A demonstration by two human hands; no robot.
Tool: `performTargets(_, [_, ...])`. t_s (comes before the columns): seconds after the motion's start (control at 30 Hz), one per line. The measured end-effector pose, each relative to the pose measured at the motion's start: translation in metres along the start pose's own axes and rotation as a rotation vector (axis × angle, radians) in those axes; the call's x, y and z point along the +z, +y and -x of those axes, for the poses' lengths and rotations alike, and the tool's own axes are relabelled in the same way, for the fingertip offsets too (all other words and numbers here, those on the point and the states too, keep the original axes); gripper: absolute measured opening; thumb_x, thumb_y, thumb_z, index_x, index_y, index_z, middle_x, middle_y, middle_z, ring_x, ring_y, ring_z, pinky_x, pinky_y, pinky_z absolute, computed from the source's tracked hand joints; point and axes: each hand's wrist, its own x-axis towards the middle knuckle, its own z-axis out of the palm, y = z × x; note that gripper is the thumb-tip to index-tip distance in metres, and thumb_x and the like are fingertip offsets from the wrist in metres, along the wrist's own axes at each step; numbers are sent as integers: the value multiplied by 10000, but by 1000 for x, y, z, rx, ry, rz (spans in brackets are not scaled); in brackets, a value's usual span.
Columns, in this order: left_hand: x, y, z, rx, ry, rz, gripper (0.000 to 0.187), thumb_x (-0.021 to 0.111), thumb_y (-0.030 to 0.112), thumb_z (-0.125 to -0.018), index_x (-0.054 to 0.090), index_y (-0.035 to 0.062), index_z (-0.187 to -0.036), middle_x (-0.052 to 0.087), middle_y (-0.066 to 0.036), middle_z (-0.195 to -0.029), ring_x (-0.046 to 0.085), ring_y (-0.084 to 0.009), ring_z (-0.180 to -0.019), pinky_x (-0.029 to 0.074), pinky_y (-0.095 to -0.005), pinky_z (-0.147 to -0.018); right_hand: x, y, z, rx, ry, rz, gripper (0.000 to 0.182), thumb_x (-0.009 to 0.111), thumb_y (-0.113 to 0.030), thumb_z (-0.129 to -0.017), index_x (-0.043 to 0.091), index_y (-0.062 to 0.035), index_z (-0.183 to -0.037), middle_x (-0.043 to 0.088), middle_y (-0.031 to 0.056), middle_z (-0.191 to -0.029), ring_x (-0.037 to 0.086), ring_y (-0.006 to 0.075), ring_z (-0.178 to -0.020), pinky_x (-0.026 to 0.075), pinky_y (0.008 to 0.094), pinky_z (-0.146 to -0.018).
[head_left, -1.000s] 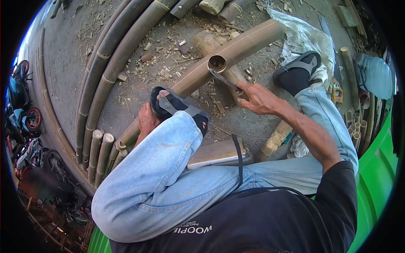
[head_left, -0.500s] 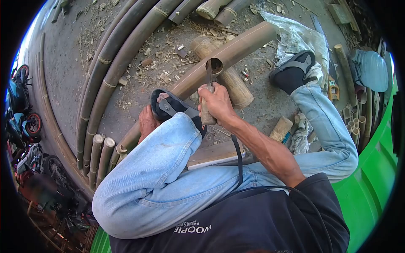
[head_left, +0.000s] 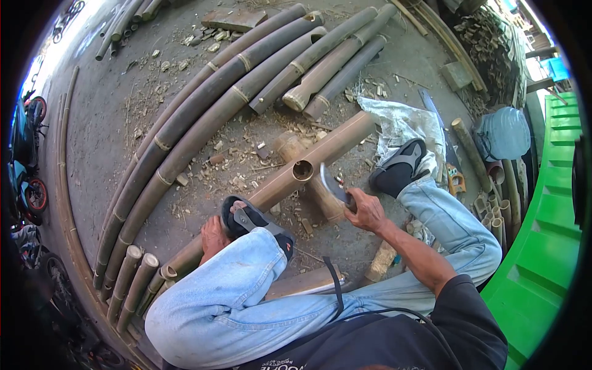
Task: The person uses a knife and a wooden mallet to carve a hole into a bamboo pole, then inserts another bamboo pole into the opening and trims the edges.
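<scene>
My right hand (head_left: 365, 210) is closed around the handle of a curved-bladed knife (head_left: 333, 185). The blade points up and left, to the right of a round hole cut in the bamboo pole (head_left: 271, 186), apart from the hole. That pole runs diagonally and lies across a short wooden log (head_left: 328, 206). My left hand (head_left: 213, 237) grips the pole's lower part beside my left foot (head_left: 246, 216), which presses on the pole. My left fingertips are partly hidden behind the pole and my leg.
Long bamboo poles (head_left: 203, 117) lie to the left and beyond. Wood chips cover the ground. A handsaw (head_left: 435, 114) lies beside a white sack (head_left: 401, 123) near my right foot (head_left: 399, 166). Cut bamboo pieces and a clear plastic jug (head_left: 505, 132) stand right, by a green panel (head_left: 536, 234).
My right hand has drawn the knife out of the hole and moved it to the right. The view has shifted, showing more of the far ground. My left hand keeps its place on the pole.
</scene>
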Motion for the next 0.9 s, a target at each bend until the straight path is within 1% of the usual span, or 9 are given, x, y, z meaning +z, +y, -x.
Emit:
performTargets(0.13, [-5, 4, 0, -18, -36, 0, 672, 840, 180, -674, 543, 40, -1260, 609, -190, -1174, 590, -387, -1190, 406, -500, -1072, 18, 37, 20, 231, 177, 118, 483, 704, -281, -920, 523, -20, -1284, 666, 253, -1133, 686, 465, -949, 553, 538, -815])
performTargets(0.27, [-22, -7, -6, 18, -111, -25, 689, 818, 211, -698, 529, 10, -1290, 613, -205, -1229, 585, -414, -1214, 435, -502, -1069, 30, 49, 21, 386, 37, 215, 483, 687, -289, -941, 489, -27, -1295, 619, 259, -1163, 674, 486, -965, 550, 566, -825])
performTargets(0.37, [-90, -7, -62, 207, -761, 120, 638, 725, 272, -760, 602, -89, -1272, 683, -286, -1250, 653, -446, -1177, 536, -478, -1007, 44, 54, 18, 427, 9, 231, 502, 683, -290, -948, 463, -42, -1325, 581, 252, -1185, 663, 491, -1000, 549, 580, -833])
performTargets(0.43, [-107, 5, -117, 275, -594, 108, 592, 735, 272, -763, 660, -79, -1233, 699, -304, -1223, 678, -431, -1147, 536, -476, -1006, 50, 51, 16, 437, -3, 234, 518, 683, -287, -948, 450, -49, -1344, 567, 248, -1199, 654, 490, -1030, 550, 580, -842])
performTargets(0.5, [-124, 48, -161, 359, -81, 264, 481, 708, 195, -791, 668, -78, -1185, 701, -306, -1184, 665, -460, -1129, 529, -484, -1011, 59, 47, 12, 452, 3, 237, 533, 683, -284, -948, 437, -56, -1362, 552, 245, -1213, 646, 489, -1060, 550, 581, -851])
performTargets(0.53, [-136, 78, -186, 234, -73, 176, 453, 696, 167, -822, 631, -67, -1205, 686, -286, -1201, 638, -457, -1166, 518, -506, -1013, 63, 47, 12, 462, 17, 251, 548, 683, -279, -947, 424, -63, -1378, 541, 244, -1218, 637, 491, -1078, 548, 579, -865])
performTargets(0.6, [-118, 115, -233, 345, 257, 225, 457, 724, 178, -849, 578, -31, -1229, 651, -246, -1221, 622, -435, -1174, 511, -525, -1001, 56, 46, 12, 486, 41, 278, 562, 684, -273, -946, 412, -71, -1395, 530, 244, -1223, 628, 492, -1097, 546, 578, -878])
performTargets(0.7, [-105, 172, -282, 340, 293, 83, 472, 746, 191, -865, 531, 11, -1245, 616, -210, -1226, 616, -406, -1169, 516, -526, -968, 5, 15, 9, 454, -35, 349, 622, 689, -247, -947, 410, -55, -1469, 560, 228, -1246, 619, 461, -1153, 532, 556, -942])
performTargets(0.9, [-66, 218, -313, 304, 321, 97, 542, 812, 217, -800, 522, 29, -1217, 563, -192, -1245, 563, -383, -1212, 509, -517, -952, -216, -45, 20, 449, -113, 160, 573, 674, -172, -937, 517, -50, -1474, 694, 225, -1202, 719, 318, -986, 556, 430, -915])
